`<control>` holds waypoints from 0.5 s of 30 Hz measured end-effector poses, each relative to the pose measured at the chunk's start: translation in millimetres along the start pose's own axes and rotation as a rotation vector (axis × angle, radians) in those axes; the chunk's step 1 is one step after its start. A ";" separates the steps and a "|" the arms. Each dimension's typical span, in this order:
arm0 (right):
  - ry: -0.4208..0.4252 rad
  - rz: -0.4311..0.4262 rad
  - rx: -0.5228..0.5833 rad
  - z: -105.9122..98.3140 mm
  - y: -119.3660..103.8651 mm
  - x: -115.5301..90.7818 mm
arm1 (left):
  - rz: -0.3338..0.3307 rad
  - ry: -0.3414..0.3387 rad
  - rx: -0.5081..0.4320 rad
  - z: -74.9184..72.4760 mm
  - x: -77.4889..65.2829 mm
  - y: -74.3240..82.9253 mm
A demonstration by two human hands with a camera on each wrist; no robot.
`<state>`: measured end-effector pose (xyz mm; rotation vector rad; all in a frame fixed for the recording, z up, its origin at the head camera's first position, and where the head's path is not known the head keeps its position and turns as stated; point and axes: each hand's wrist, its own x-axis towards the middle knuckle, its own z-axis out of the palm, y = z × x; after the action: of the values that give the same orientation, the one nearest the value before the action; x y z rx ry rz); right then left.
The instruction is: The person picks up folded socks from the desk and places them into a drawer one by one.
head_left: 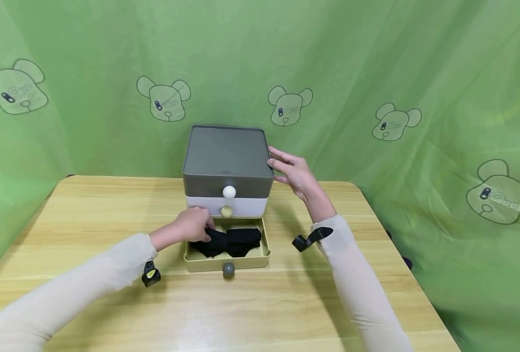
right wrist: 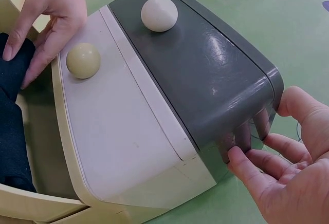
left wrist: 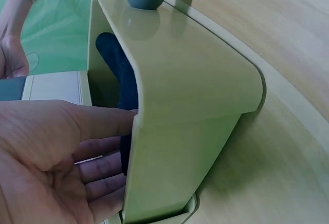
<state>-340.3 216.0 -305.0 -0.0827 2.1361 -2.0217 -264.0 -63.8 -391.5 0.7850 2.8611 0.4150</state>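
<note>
A yellow drawer (head_left: pixel 246 262) with a grey knob (head_left: pixel 228 270) is pulled out at the bottom of a small stacked drawer box (head_left: pixel 226 151). Two black folded cloth bundles (head_left: pixel 243 240) lie side by side in it. My left hand (head_left: pixel 192 225) reaches in over the drawer's left wall, its thumb and fingers around the end of the left black bundle (right wrist: pixel 13 111). Part of that bundle is hidden by the hand. On the box's right side rests my right hand (head_left: pixel 296 172), fingers spread and lightly bent, fingertips at the dark grey top section (right wrist: pixel 205 75).
The middle section (head_left: pixel 202 203) is white with a pale yellow knob (head_left: pixel 226 211); the top one has a white knob (head_left: pixel 229 192). Both are closed. The box stands near the back of a wooden table (head_left: pixel 110 210), before a green curtain (head_left: pixel 229 63) printed with bear heads.
</note>
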 end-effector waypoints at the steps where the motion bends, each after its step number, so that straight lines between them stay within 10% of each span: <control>1: -0.001 0.002 -0.001 0.1 0.1 0.1 | 0.006 0.000 -0.008 -0.5 -0.9 -0.9; 15: -0.003 0.005 0.003 -0.1 0.5 1.2 | 0.131 0.154 -0.091 5.4 -12.7 -13.6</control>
<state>-341.5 215.9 -305.7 -0.0797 2.1295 -2.0201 -258.6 -80.4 -399.9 0.9662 2.9144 0.6440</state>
